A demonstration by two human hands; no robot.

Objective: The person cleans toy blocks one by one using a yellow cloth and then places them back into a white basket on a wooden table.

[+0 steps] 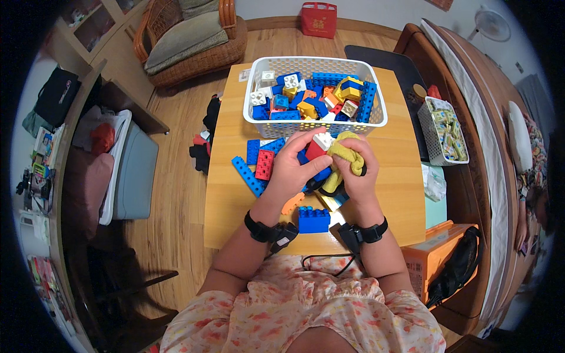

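Note:
My left hand is closed around a few joined toy building blocks, with red, white and blue showing between the fingers. A yellow-green cloth with a dark edge is bunched in my right hand and pressed against the blocks' right side. Both hands are above the wooden table, just in front of a white basket. Under and beside the left wrist lie a red block, a long blue block and an orange piece. A blue block stands between my wrists.
The perforated white basket on the table holds many coloured blocks. An orange crate and a smaller white basket are at the right. On the left are a grey-blue bin and a wicker armchair.

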